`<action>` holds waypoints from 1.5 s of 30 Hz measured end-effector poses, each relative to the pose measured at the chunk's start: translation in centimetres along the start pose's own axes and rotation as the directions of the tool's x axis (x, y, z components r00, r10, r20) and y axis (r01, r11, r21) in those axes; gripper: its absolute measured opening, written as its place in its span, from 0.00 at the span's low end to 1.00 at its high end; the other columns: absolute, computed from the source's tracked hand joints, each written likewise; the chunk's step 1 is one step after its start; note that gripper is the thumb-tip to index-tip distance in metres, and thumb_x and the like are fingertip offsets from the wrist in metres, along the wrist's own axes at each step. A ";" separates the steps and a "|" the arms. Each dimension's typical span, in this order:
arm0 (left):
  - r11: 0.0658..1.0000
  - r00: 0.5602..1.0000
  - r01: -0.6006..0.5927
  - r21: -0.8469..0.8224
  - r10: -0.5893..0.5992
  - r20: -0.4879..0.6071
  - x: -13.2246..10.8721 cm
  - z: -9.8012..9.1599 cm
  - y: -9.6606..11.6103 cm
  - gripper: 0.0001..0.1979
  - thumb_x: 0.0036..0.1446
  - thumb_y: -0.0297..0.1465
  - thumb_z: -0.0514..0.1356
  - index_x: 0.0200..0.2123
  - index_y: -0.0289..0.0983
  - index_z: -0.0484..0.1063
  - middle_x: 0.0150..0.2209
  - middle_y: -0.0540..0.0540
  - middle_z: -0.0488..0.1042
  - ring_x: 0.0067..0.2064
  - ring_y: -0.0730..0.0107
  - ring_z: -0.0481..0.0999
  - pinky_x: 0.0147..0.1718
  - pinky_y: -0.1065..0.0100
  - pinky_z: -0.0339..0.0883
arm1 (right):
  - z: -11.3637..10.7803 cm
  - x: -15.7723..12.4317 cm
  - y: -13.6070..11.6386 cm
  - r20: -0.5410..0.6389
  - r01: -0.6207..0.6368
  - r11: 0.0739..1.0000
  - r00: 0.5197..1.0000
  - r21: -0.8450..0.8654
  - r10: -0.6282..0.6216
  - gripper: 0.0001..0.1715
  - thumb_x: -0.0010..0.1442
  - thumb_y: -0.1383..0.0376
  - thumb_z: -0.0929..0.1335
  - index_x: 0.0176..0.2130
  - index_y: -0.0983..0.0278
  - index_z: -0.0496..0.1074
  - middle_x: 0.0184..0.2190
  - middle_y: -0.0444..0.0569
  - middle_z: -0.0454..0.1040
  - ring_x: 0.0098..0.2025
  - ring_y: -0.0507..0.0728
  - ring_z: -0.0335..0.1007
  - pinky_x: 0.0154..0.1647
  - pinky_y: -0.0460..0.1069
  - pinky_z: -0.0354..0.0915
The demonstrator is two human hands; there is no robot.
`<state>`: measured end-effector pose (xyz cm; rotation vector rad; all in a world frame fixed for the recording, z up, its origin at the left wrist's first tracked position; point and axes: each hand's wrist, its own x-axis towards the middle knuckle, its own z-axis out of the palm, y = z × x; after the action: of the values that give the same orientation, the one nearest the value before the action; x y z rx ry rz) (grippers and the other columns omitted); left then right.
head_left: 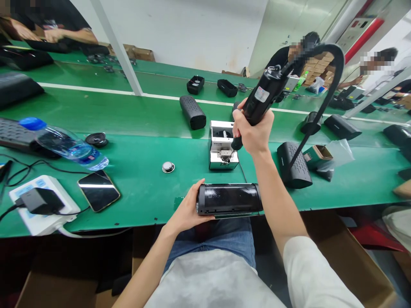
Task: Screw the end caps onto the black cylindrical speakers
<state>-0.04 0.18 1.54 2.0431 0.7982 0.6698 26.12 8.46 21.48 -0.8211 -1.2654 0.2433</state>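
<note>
My right hand (255, 130) is wrapped round a black electric screwdriver (260, 100), whose dark cable loops up and over to the right. Its lower end points at a white box that looks like a screw feeder (220, 160); whether the bit touches the box I cannot tell. At the table's front edge, my left hand (186, 209) grips the left end of a black speaker housing (229, 200), which lies sideways with a glossy face up. A small round metal speaker driver (168, 167) lies on the table, apart from both hands.
Leftward on the green table (138, 188) are a phone (99, 191), a power strip (61, 214) and a water bottle (70, 147). Black speakers stand behind the feeder (192, 112) and to the right (293, 167). A metal post (118, 47) rises beyond. Co-workers sit across the line.
</note>
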 end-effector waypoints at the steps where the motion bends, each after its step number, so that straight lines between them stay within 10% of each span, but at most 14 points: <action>1: 1.000 1.000 -0.002 0.000 0.002 0.001 0.0 0.0 0.0 0.66 0.54 0.39 0.83 0.82 0.51 0.43 0.78 0.33 0.62 0.76 0.35 0.70 0.75 0.36 0.68 | -0.1 0.1 -0.1 0.013 0.008 1.000 1.000 -0.002 -0.008 0.17 0.69 0.51 0.77 0.39 0.55 0.70 0.21 0.35 0.65 0.16 0.51 0.61 0.17 0.52 0.65; 7: 1.000 1.000 -0.004 0.006 0.004 0.013 0.0 -0.1 0.0 0.66 0.55 0.39 0.83 0.83 0.51 0.42 0.78 0.33 0.62 0.76 0.34 0.70 0.74 0.35 0.68 | -0.6 0.9 0.9 -0.076 0.019 0.992 0.997 -0.123 -0.029 0.24 0.70 0.41 0.75 0.39 0.54 0.68 0.28 0.40 0.69 0.25 0.54 0.73 0.25 0.54 0.77; 21: 1.000 1.000 0.000 -0.005 0.000 0.000 0.0 0.0 0.0 0.65 0.55 0.39 0.83 0.83 0.50 0.44 0.77 0.34 0.64 0.76 0.36 0.71 0.74 0.39 0.69 | 0.0 -0.3 1.7 -0.111 -0.060 0.988 0.993 -0.141 0.044 0.24 0.67 0.43 0.78 0.40 0.55 0.68 0.30 0.39 0.69 0.22 0.50 0.64 0.21 0.50 0.66; 33: 1.000 1.000 -0.010 0.012 0.010 0.003 0.4 0.0 -0.8 0.65 0.55 0.47 0.81 0.83 0.47 0.43 0.78 0.33 0.62 0.77 0.36 0.69 0.76 0.39 0.66 | -8.3 -5.9 -16.8 -0.335 -0.082 0.981 0.942 -0.174 0.019 0.11 0.56 0.69 0.76 0.32 0.51 0.81 0.20 0.39 0.56 0.18 0.51 0.51 0.17 0.52 0.52; 45: 0.999 0.999 0.033 0.004 -0.033 -0.006 0.4 0.0 -0.7 0.65 0.54 0.48 0.81 0.83 0.45 0.46 0.73 0.34 0.69 0.72 0.36 0.76 0.73 0.39 0.70 | -9.5 -9.6 -18.1 -0.368 -0.121 0.977 0.928 -0.174 0.050 0.13 0.53 0.70 0.78 0.35 0.51 0.80 0.18 0.37 0.60 0.16 0.53 0.50 0.15 0.55 0.51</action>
<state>-0.03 0.79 1.07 2.0284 0.8361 0.6563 26.93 -13.70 25.69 -1.0383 -0.9138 0.0331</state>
